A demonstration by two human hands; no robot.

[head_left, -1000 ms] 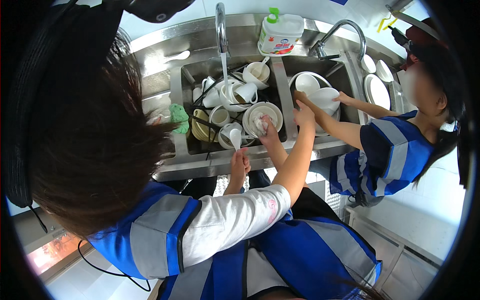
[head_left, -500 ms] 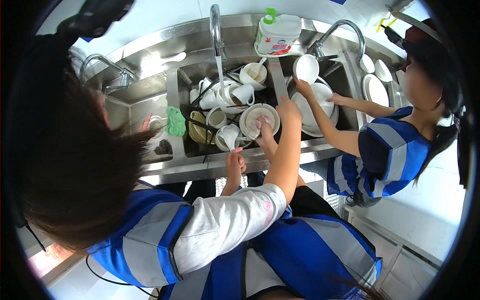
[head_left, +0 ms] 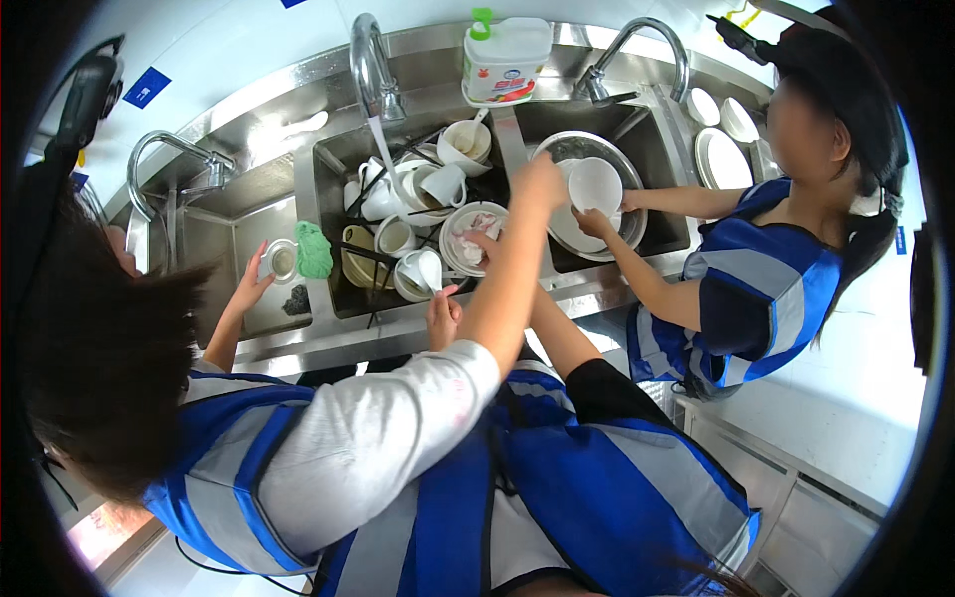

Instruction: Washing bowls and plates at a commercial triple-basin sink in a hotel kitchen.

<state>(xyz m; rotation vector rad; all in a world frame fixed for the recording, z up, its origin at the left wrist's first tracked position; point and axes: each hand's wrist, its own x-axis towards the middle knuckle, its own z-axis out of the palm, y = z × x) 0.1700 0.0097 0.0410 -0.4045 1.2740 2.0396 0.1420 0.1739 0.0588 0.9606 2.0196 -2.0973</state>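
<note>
Left hand curled by sink rim | right hand touching plate | grips: cannot tell

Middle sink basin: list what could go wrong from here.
1. Cups and bowls lie piled loosely in the basin; lifting one could shift the others and chip them.
2. A co-worker's forearm reaches across above the person's right hand at the plate; the arms could bump, and wet crockery may slip.
3. The tap stream falls onto the pile and may splash over the rim.
</note>
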